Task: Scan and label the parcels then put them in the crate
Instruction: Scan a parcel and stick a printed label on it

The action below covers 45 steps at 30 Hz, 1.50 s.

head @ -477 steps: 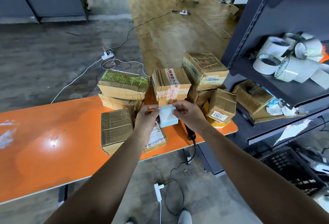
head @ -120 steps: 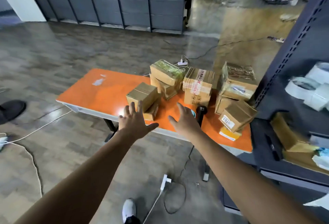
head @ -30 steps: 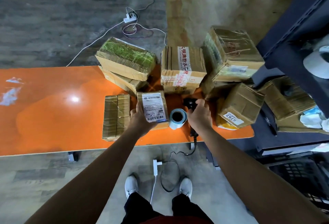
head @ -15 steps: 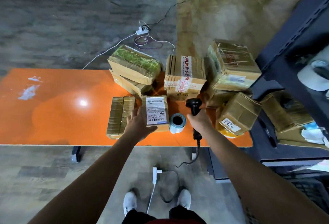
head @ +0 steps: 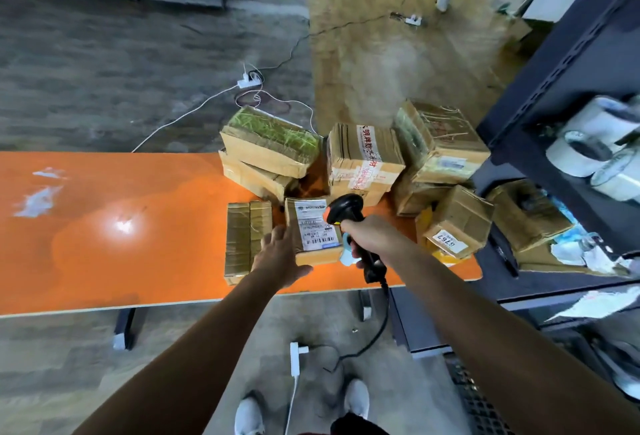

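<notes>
Scanning step judged in hand. On the orange table [head: 104, 227], near its near edge, the labelled parcel [head: 313, 227] is lying flat, white label up. It is steadied by the left hand [head: 280, 254], fingers straight against its left side, nothing gripped. The scanner [head: 346, 208] is held by the handle in the closed right hand [head: 372, 237], head hovering over the label's right edge, aimed down at it.

Next move judged: barcode to be read, then a sticker taken from the blue label roll [head: 346, 256], mostly hidden under the right hand, and the parcel carried right to the dark crate [head: 474, 400] on the floor, only partly in view.

Around: a dark shelving rack [head: 571, 71] at right, tape rolls [head: 588, 154] on it. A pile of parcels [head: 363, 161] is stacked at the far right of the table, just beyond the labelled one. A flat taped parcel [head: 246, 237] lies just left of the left hand. The scanner cable [head: 377, 327] hangs off the near edge, towards the crate; a snag is possible.
</notes>
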Tool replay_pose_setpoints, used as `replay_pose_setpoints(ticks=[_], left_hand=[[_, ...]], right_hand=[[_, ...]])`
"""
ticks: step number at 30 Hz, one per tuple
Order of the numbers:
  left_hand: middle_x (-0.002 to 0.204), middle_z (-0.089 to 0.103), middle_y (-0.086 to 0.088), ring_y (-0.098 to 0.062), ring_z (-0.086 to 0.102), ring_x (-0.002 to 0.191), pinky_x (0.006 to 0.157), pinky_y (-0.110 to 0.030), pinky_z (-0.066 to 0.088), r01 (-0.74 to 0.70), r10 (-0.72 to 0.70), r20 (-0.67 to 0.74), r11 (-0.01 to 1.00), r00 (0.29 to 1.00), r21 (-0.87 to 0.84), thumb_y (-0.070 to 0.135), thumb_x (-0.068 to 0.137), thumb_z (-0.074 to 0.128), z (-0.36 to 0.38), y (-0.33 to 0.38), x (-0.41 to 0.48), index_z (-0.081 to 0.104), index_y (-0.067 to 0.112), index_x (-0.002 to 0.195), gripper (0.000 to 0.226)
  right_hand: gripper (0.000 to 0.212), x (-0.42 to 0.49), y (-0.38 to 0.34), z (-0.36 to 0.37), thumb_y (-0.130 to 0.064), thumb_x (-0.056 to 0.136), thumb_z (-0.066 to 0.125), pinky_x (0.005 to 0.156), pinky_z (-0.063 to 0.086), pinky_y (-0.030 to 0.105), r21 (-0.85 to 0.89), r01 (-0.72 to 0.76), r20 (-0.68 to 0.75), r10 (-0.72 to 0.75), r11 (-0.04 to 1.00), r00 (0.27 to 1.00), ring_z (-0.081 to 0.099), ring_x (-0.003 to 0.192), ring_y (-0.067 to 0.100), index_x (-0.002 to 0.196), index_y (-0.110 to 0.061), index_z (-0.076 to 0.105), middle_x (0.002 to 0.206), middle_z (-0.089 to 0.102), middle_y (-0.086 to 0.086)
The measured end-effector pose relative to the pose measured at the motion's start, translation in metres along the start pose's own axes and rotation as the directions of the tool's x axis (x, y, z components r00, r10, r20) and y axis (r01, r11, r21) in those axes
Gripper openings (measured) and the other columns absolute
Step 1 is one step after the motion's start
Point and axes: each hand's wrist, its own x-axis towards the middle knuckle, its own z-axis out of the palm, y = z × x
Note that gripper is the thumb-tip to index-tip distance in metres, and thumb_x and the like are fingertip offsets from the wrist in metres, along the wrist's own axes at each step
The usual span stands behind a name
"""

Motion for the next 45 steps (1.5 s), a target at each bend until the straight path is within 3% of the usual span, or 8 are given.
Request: replay_pose_setpoints(ticks=[6, 19, 23, 27, 34, 37, 41, 45], left_hand=[[0.154, 0.024, -0.009, -0.035, 0.022, 0.14, 0.108, -0.049, 0.036, -0.031, 0.031, 0.025, 1.0, 0.999, 0.001, 0.04, 0.077, 0.078, -0.008, -0.006, 0.002, 0.009, 0.016, 0.155, 0.107], [0.153, 0.021, -0.007, -0.032, 0.018, 0.143, 0.109, -0.046, 0.036, -0.06, 0.06, 0.068, 0.998, 0.996, 0.007, 0.045, 0.078, 0.076, -0.012, 0.001, 0.01, 0.0, 0.018, 0.155, 0.112], [0.151, 0.025, -0.008, -0.031, 0.023, 0.14, 0.108, -0.045, 0.038, -0.057, 0.054, 0.056, 0.998, 0.997, 0.041, 0.047, 0.077, 0.076, -0.009, 0.012, 0.016, 0.011, 0.015, 0.152, 0.104], [0.156, 0.018, -0.011, -0.033, 0.02, 0.142, 0.111, -0.047, 0.034, -0.024, 0.021, 0.044, 0.997, 0.999, 0.068, 0.05, 0.077, 0.075, -0.005, 0.028, 0.024, 0.008, 0.011, 0.153, 0.109], [0.159, 0.015, -0.011, -0.034, 0.012, 0.146, 0.111, -0.051, 0.034, 0.002, -0.005, 0.022, 0.993, 1.0, 0.119, 0.051, 0.077, 0.075, 0.008, 0.058, 0.037, 0.007, 0.01, 0.154, 0.111], [0.158, 0.017, -0.01, -0.033, 0.015, 0.145, 0.112, -0.05, 0.033, 0.035, -0.036, 0.005, 0.992, 0.999, 0.125, 0.051, 0.077, 0.075, 0.015, 0.067, 0.043, 0.009, 0.012, 0.154, 0.109], [0.157, 0.018, -0.009, -0.032, 0.018, 0.143, 0.112, -0.048, 0.031, 0.072, -0.07, -0.02, 0.987, 0.997, 0.142, 0.05, 0.077, 0.076, 0.023, 0.072, 0.048, 0.01, 0.013, 0.154, 0.107], [0.156, 0.022, -0.01, -0.032, 0.02, 0.142, 0.112, -0.048, 0.029, 0.068, -0.057, -0.066, 0.981, 0.996, 0.183, 0.049, 0.076, 0.077, 0.031, 0.071, 0.048, 0.014, 0.013, 0.153, 0.106]], right_hand=[[0.023, -0.017, 0.001, 0.009, -0.026, 0.08, 0.059, 0.054, 0.049, 0.032, 0.035, 0.004, 0.005, -0.004, 0.999, 1.0, 0.056, 0.054, 0.023, 0.08, -0.003, 0.059, 0.055, 0.057, 0.005], [0.023, -0.031, 0.01, -0.003, -0.026, 0.088, 0.055, 0.051, 0.05, 0.029, 0.116, -0.004, 0.057, -0.003, 0.993, 0.998, 0.054, 0.055, 0.019, 0.096, -0.004, 0.057, 0.068, 0.055, 0.007], [0.026, -0.019, 0.019, -0.013, -0.026, 0.09, 0.055, 0.049, 0.049, 0.027, 0.106, -0.009, 0.043, 0.005, 0.994, 0.999, 0.055, 0.053, 0.019, 0.1, -0.003, 0.058, 0.07, 0.056, 0.007], [0.022, 0.004, 0.037, -0.026, -0.028, 0.09, 0.054, 0.041, 0.04, 0.019, 0.061, -0.003, -0.037, 0.005, 0.998, 0.999, 0.051, 0.042, 0.017, 0.084, -0.007, 0.055, 0.064, 0.055, 0.007], [0.024, 0.064, 0.07, -0.047, -0.018, 0.092, 0.052, 0.063, 0.043, 0.031, -0.078, 0.004, -0.112, -0.012, 0.997, 0.994, 0.059, 0.066, 0.028, 0.071, -0.008, 0.053, 0.063, 0.056, 0.008], [0.013, 0.089, 0.077, -0.049, -0.014, 0.092, 0.053, 0.06, 0.04, 0.032, -0.109, 0.011, -0.075, -0.019, 0.994, 0.997, 0.056, 0.067, 0.028, 0.086, -0.003, 0.053, 0.072, 0.056, 0.013], [0.008, 0.111, 0.078, -0.047, -0.015, 0.093, 0.055, 0.048, 0.032, 0.027, -0.239, 0.033, -0.049, -0.045, 0.97, 0.998, 0.046, 0.057, 0.016, 0.094, -0.007, 0.051, 0.073, 0.051, 0.007], [0.015, 0.123, 0.081, -0.044, -0.015, 0.094, 0.054, 0.047, 0.033, 0.026, -0.273, 0.019, -0.066, -0.038, 0.962, 0.997, 0.046, 0.061, 0.015, 0.107, -0.008, 0.05, 0.083, 0.051, 0.007]])
